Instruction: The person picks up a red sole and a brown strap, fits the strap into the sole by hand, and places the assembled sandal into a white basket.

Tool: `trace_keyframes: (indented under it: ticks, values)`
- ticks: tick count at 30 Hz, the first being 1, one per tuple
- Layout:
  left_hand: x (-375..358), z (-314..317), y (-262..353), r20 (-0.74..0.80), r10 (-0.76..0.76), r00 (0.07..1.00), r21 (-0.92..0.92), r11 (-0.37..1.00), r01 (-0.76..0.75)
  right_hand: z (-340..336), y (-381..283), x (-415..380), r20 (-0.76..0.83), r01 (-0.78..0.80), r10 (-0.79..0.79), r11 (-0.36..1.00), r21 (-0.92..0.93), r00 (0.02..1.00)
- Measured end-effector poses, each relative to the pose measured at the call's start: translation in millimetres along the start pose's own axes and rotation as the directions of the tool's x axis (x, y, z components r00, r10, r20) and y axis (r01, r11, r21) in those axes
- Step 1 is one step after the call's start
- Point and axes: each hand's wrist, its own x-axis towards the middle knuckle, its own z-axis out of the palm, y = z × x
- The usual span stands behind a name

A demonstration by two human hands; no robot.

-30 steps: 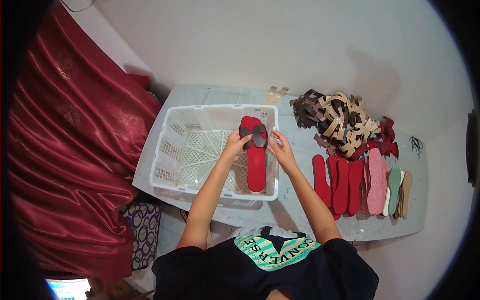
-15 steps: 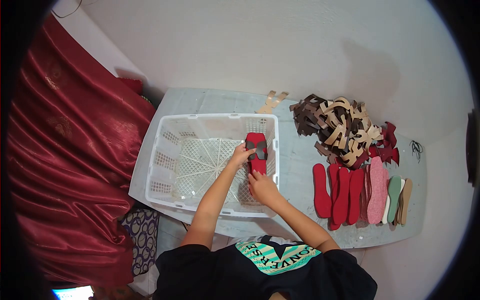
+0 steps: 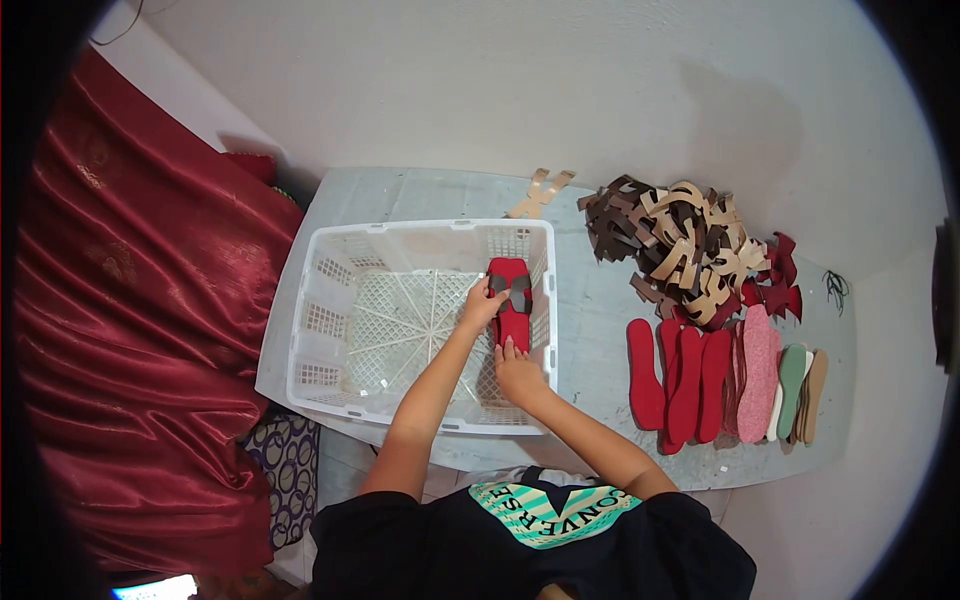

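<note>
A red slipper (image 3: pixel 514 328) with a dark brown cross strap (image 3: pixel 521 294) is held lengthwise inside the right end of a white plastic basket (image 3: pixel 430 227). My left hand (image 3: pixel 482 306) grips it from the left at the strap, thumb over the strap and the other fingers tucked out of sight. At the heel end, my right hand (image 3: pixel 520 378) has its fingertips on the red sole, gripping it from the near side. The slipper's underside is hidden.
Right of the basket lie red insoles (image 3: pixel 684 385), a pink insole (image 3: pixel 757 380) and a green insole (image 3: pixel 791 383). Behind them sits a heap of brown, beige and red straps (image 3: pixel 680 250). One beige strap (image 3: pixel 541 194) lies behind the basket. A red curtain (image 3: pixel 150 330) hangs at left.
The whole view has shifted slightly. Both hands stay on the slipper, at the strap and the heel, with only small finger movement.
</note>
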Motion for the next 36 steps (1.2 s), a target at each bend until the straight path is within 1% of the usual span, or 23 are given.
trace_keyframes:
  ticks: [2,3,5,6,8,9,11,12,14,18,20,21,23,27,29,30,32,33,35,36]
  values:
    - [13,-4,-26,-0.075,0.215,0.974,0.135,0.97,-0.204,4,0,1,-0.015,0.02,-0.021,0.999,-0.025,1.0]
    - [10,-2,-23,-0.074,0.214,0.974,0.136,0.97,-0.203,5,0,1,-0.015,0.019,-0.02,1.0,-0.024,1.0]
    - [3,2,-18,-0.243,0.093,0.965,0.171,0.984,-0.052,6,1,1,-0.013,0.037,-0.038,0.997,-0.064,0.999]
    - [1,4,-17,-0.242,0.093,0.966,0.171,0.984,-0.052,8,1,2,-0.013,0.036,-0.036,0.997,-0.064,0.999]
    - [-1,8,-17,-0.298,0.133,0.945,0.163,0.983,-0.087,13,1,3,-0.075,0.039,-0.046,0.995,-0.095,0.996]
    - [-3,11,-14,-0.296,0.132,0.946,0.162,0.983,-0.086,13,1,3,-0.074,0.037,-0.044,0.995,-0.095,0.996]
    - [-9,17,-7,-0.385,0.19,0.903,0.317,0.946,-0.064,14,1,4,-0.077,0.034,-0.042,0.994,-0.1,0.996]
    - [-11,20,-4,-0.383,0.19,0.904,0.317,0.946,-0.065,13,1,4,-0.078,0.033,-0.041,0.994,-0.1,0.996]
    - [-16,26,1,-0.469,0.235,0.851,0.408,0.913,-0.028,12,2,5,-0.067,0.036,-0.042,0.995,-0.091,0.997]
    - [-15,28,0,-0.506,0.195,0.84,0.35,0.937,-0.006,7,1,5,-0.01,0.03,-0.031,0.996,-0.084,0.999]
    - [-7,24,-15,-0.505,0.245,0.828,0.34,0.938,-0.071,8,0,6,0.0,0.028,-0.028,0.993,-0.116,1.0]
    - [-7,25,-17,-0.503,0.246,0.829,0.341,0.937,-0.071,5,0,5,-0.001,0.026,-0.027,0.993,-0.115,1.0]
    - [-7,26,-18,-0.532,0.355,0.769,0.48,0.874,-0.071,0,0,3,0.028,0.051,-0.049,0.992,-0.114,0.998]
    - [-10,30,-11,-0.55,0.338,0.764,0.468,0.882,-0.053,8,0,5,-0.011,0.031,-0.032,0.997,-0.068,0.999]
    - [-7,31,-14,-0.615,0.245,0.749,0.383,0.924,0.012,3,-6,2,0.061,-0.014,0.015,1.0,-0.019,0.998]
    - [-8,33,-12,-0.616,0.245,0.749,0.383,0.924,0.013,6,-9,2,0.062,-0.013,0.014,1.0,-0.019,0.998]
    - [-9,36,-7,-0.638,0.177,0.75,0.336,0.94,0.064,12,-14,3,0.128,0.007,0.028,0.963,-0.27,0.991]
    - [-9,37,-6,-0.638,0.177,0.749,0.336,0.94,0.064,14,-16,4,0.127,0.008,0.028,0.963,-0.27,0.991]
    - [-10,38,-3,-0.653,0.166,0.739,0.372,0.92,0.121,17,-20,6,0.116,-0.015,0.062,0.93,-0.368,0.991]
    - [-16,37,5,-0.654,0.167,0.738,0.371,0.921,0.12,19,-20,6,0.115,-0.014,0.061,0.929,-0.369,0.992]
